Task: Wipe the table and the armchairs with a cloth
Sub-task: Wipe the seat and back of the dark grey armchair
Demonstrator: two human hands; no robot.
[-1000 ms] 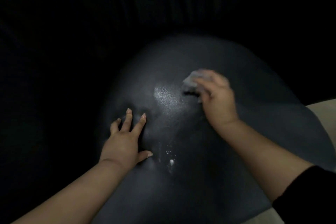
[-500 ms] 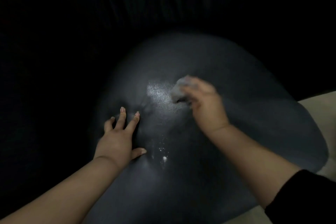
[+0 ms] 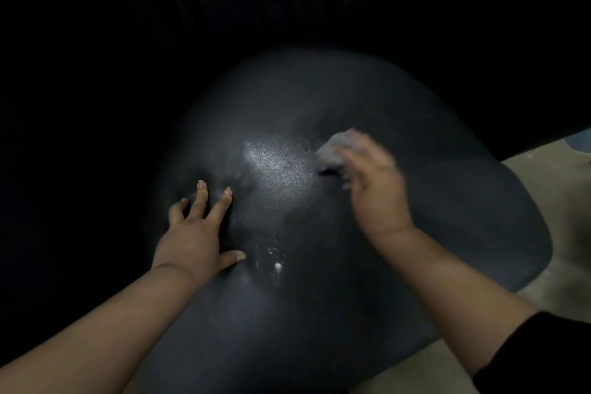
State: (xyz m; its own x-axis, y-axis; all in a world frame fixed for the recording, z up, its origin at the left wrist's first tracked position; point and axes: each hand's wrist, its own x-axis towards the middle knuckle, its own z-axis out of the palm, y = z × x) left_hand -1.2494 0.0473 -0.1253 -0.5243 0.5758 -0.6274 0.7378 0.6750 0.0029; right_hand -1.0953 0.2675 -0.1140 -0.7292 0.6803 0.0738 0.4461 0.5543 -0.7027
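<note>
Armchair seat (image 3: 319,99), dark and round, fills the middle. Left hand (image 3: 195,233) presses flat on it, fingers spread. Right hand (image 3: 374,189), blurry, seems to grip the cloth (image 3: 335,150), which has slid right, past the shiny patch (image 3: 275,160).

**Hands on the seat cushion**

The left hand (image 3: 195,233) lies flat on the armchair seat (image 3: 415,265), left of centre. The right hand (image 3: 374,189) rests farther right, with the cloth (image 3: 335,150) under its fingertips (blurred). Floor (image 3: 550,189) lies right of the seat.
</note>
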